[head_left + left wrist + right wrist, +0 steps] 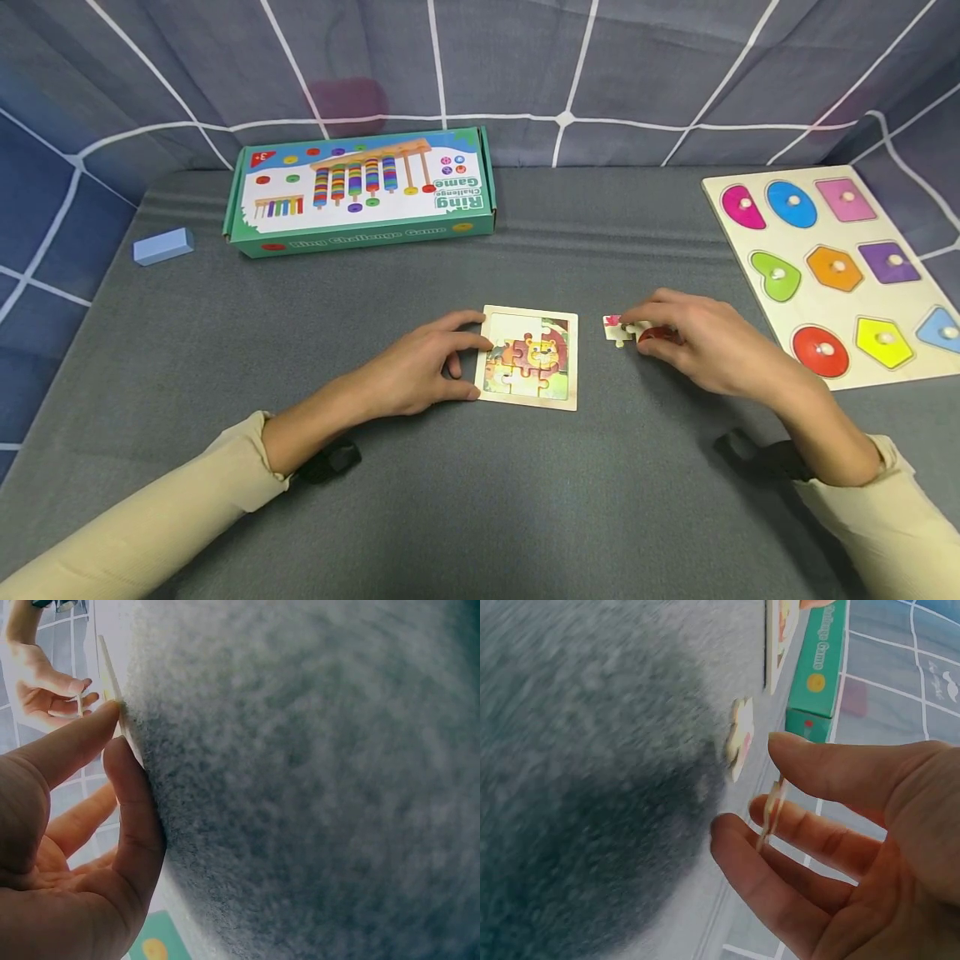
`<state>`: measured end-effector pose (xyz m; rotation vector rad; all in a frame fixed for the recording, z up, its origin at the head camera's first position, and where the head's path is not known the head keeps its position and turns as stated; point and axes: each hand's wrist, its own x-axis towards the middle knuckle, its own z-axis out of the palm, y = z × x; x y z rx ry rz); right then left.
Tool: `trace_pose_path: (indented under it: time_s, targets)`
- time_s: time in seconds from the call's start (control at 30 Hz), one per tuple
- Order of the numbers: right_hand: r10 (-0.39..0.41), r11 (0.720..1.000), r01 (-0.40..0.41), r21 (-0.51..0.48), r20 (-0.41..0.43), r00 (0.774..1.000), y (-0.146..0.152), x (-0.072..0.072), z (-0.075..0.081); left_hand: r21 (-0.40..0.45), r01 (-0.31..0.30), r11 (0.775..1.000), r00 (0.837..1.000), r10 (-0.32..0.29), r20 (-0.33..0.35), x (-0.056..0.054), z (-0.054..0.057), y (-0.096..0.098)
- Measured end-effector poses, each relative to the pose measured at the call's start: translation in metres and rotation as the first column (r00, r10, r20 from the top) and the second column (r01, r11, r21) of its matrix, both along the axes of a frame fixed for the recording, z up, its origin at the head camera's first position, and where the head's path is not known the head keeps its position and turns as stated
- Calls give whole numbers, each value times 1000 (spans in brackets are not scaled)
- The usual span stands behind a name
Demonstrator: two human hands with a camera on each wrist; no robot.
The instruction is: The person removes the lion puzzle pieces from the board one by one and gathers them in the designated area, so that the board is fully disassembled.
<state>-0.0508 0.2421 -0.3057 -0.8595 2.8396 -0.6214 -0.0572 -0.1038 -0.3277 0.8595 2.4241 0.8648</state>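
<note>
The square wooden jigsaw puzzle (573, 362) lies flat, with a lion picture across its right and lower parts and a pale bare area at upper left. My left hand (420, 367) rests at its left edge, thumb by the lower corner and fingertips near the upper one. To the right, my right hand (697, 337) pinches a small puzzle piece (772, 814) between thumb and fingers, seen nearly edge-on in the right wrist view. Just left of those fingers lies a loose piece (613, 330) with pink and pale colouring.
A green ring game box (360, 243) stands behind, left of centre. At far left lies a light blue block (162, 247). A wooden shape board (795, 321) with knobbed, coloured shapes occupies the right side, close to my right hand. Grid-patterned cloth (510, 75) rises behind the grey tabletop.
</note>
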Motion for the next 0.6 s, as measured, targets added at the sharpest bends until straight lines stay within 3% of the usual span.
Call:
trace_pose_path:
  time_s: [0.27,0.6]
  targets:
    - [-64,997,65,32,-29,998,9,-2,-6,-11,6,1000,1000,-6,-15,0,-1,1]
    - [-58,998,60,35,-53,997,12,-2,-14,-17,-1,1000,1000,1,-4,0,0,1]
